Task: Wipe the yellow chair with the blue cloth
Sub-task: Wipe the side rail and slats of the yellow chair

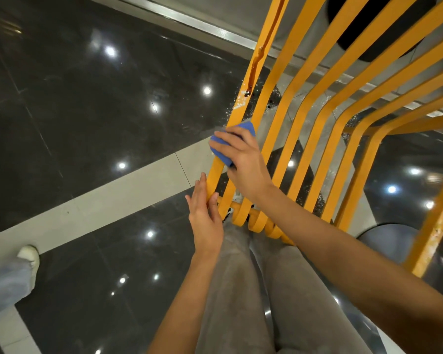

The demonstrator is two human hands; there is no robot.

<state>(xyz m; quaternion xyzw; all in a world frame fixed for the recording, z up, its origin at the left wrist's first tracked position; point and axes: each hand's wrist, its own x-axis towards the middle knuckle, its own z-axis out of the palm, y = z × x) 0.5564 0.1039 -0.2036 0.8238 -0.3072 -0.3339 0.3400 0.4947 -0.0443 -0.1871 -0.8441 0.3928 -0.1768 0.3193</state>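
The yellow chair (302, 139) is made of long curved slats that run from the top right down to a bar near my legs. My right hand (243, 159) presses a folded blue cloth (225, 146) against the leftmost slats. Higher on the leftmost slat a dark brown streak (256, 65) runs down to some white specks. My left hand (205, 218) rests against the outer edge of the leftmost slat near its lower end, fingers straight and thumb hooked on the slat.
Glossy dark floor tiles (87, 98) with pale strips lie below, with white crumbs scattered under the slats. Another person's leg and white shoe (28, 256) stand at the lower left. My grey trousers (253, 290) are just below the chair bar.
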